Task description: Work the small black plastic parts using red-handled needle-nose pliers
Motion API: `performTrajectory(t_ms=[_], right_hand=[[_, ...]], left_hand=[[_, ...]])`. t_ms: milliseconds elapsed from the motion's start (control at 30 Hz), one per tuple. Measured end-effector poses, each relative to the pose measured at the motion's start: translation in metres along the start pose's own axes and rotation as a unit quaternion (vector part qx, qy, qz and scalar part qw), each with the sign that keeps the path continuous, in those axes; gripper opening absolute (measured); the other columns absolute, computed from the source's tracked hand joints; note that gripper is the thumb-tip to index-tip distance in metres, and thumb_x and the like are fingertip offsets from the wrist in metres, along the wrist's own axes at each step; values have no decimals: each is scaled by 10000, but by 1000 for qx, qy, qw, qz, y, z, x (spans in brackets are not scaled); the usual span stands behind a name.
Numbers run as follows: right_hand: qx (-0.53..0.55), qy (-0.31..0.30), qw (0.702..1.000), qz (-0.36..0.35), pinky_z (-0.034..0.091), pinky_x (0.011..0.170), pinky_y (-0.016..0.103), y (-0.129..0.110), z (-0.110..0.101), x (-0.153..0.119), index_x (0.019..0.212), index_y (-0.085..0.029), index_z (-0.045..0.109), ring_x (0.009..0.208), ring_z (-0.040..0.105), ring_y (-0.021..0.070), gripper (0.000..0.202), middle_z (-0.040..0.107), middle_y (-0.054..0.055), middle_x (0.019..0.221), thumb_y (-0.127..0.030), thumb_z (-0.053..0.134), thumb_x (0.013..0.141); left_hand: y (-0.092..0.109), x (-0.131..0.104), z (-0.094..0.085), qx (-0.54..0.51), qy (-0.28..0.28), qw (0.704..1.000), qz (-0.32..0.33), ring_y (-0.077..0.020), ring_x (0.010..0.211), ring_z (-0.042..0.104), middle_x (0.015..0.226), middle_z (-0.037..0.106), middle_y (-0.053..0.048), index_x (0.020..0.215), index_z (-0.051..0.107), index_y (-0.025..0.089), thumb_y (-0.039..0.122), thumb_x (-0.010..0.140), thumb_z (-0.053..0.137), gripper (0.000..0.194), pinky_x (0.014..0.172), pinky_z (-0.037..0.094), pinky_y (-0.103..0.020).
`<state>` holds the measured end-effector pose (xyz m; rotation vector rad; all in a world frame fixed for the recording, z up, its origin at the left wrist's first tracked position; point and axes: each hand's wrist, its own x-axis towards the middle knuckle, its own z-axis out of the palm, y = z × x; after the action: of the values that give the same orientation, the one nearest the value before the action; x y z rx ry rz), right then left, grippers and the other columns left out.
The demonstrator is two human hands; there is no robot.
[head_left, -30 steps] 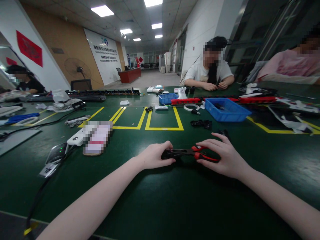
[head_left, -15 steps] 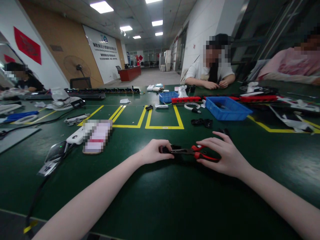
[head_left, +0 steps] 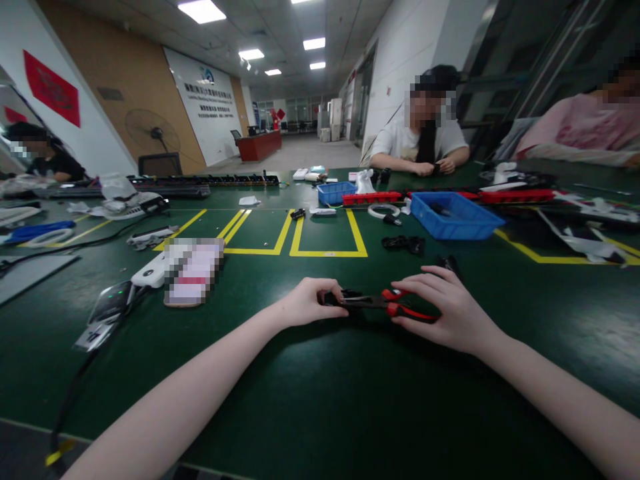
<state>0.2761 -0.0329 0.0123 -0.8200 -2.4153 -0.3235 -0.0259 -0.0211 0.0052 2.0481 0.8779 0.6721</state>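
The left hand (head_left: 307, 303) hides much of a small black part (head_left: 329, 299), too dark to make out; the right hand (head_left: 450, 307) partly covers the upper handle of the pliers (head_left: 370, 302). Pixelation blurs the phone (head_left: 193, 275), and the right edge cuts off a person in pink (head_left: 583, 128).

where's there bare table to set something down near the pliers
Two patches of green tabletop look free: the near side of the pliers, between the forearms; and between the phone and left hand. It's crowded across the far side, around the larger blue bin and red strips.
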Motion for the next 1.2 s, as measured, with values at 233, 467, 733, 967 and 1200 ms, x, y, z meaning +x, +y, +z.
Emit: performTrajectory(t_ms=[233,467,733,967,1200], right_hand=[[23,-11,1000,10,475,956,479,-3,0,2,1149,-224,592,933,692,233,391,733,63,1038,-422,682,825],[22,-21,1000,8,444,990,504,0,-3,3,1138,-236,588,931,692,238,387,735,52,1024,-445,674,824],[5,-21,1000,-9,398,1024,538,4,2,3,1160,-249,596,916,690,259,414,732,52,1023,-460,677,813],[-30,-9,999,-25,397,1028,571,-5,3,5,1130,-254,606,872,697,271,390,738,59,977,-466,670,810],[-59,-5,997,-44,349,1066,590,2,1,5,1080,-253,629,1036,654,318,364,741,60,981,-444,697,777]], left_hand=[[1,0,0,5,6,1000,-7,-102,668,501,862,620,-4,854,635,147,323,802,742,213,605,377,-228],[3,-1,0,-11,8,1000,-11,-91,618,494,816,620,14,862,633,152,341,792,753,234,564,356,-221],[-2,0,-4,24,-11,1000,-10,-105,658,503,886,638,-8,902,656,164,388,799,748,263,599,368,-237],[-5,1,-3,18,-2,1000,-11,-106,639,502,757,600,25,864,653,158,366,780,766,252,584,351,-234],[-3,1,-3,20,-8,999,-25,-112,655,517,789,616,18,883,660,167,388,791,751,256,589,365,-238]])
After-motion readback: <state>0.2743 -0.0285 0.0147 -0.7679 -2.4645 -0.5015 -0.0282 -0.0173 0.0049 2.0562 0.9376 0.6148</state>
